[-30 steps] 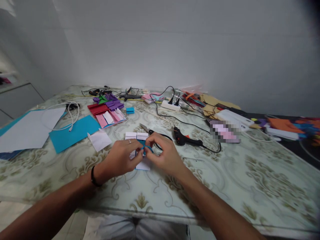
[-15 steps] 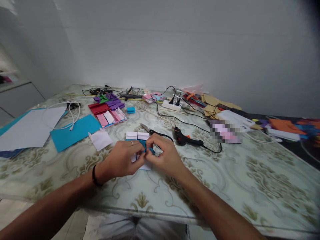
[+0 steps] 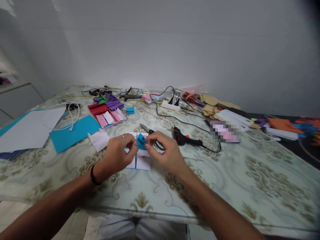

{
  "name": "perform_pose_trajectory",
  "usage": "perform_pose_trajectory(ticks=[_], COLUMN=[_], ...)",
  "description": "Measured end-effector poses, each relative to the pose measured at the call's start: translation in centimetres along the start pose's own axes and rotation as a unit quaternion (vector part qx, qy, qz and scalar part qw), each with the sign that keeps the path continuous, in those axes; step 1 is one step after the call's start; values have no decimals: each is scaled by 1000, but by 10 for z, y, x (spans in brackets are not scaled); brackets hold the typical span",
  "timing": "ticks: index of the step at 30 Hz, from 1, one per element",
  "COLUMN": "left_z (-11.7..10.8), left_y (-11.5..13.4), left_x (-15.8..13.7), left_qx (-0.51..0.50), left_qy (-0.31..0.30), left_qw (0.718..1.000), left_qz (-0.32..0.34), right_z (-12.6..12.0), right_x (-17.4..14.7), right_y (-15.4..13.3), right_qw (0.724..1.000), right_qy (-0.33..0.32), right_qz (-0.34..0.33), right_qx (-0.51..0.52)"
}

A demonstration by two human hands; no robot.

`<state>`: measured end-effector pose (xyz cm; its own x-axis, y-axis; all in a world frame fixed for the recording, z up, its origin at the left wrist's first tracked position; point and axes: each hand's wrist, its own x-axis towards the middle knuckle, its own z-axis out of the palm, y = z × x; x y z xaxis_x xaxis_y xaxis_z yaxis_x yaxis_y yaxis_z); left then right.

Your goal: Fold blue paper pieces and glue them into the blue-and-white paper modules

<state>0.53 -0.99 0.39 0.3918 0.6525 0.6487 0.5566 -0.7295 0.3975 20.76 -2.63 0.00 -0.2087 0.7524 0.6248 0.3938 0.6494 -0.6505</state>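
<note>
A small folded piece of blue paper [image 3: 141,142] is pinched between my two hands. My left hand [image 3: 121,151], with a ring on one finger, is closed at its left edge; my right hand [image 3: 165,150] grips it from the right with thumb and fingers. Below it on the table lies a white-and-blue folded paper [image 3: 143,162], split by a blue line and partly covered by my hands. Scissors [image 3: 147,128] with black handles lie just behind my right hand. To the left of my left hand rests a creased white paper [image 3: 99,140].
A black glue gun [image 3: 186,138] with its cable lies right of the scissors. Behind are a white power strip [image 3: 170,105] and a phone [image 3: 223,131]. Blue card [image 3: 75,133], white sheets [image 3: 32,128] and folded purple and red papers [image 3: 98,108] lie left.
The blue paper has been lifted and turned so more of its face shows. My hands have drawn slightly apart, uncovering more of the white paper beneath.
</note>
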Motion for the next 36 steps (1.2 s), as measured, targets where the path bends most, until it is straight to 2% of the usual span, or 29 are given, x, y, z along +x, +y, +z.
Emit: perform_pose_trajectory(ticks=[10,15,18,23,32,36], left_z=[-2,-1,0,2,9,10], left_y=[2,2,3,4,0,-3], left_x=[3,2,-1,-2,-1,-1], left_qx=[-45,-67,-88,-38,51,35], left_qy=[-20,-52,-31,-2,-46,-73], left_qw=[998,996,996,997,998,997], left_qz=[34,37,18,64,13,-16], right_z=[0,1,2,4,12,12], right_x=[1,0,-1,-3,-4,-4], right_y=[4,5,3,2,3,3], right_qw=[1000,1000,999,998,998,997], right_qy=[-2,-9,-7,7,-4,-8], right_qz=[7,10,23,36,60,72], right_qx=[-19,-24,-36,-41,-29,-14])
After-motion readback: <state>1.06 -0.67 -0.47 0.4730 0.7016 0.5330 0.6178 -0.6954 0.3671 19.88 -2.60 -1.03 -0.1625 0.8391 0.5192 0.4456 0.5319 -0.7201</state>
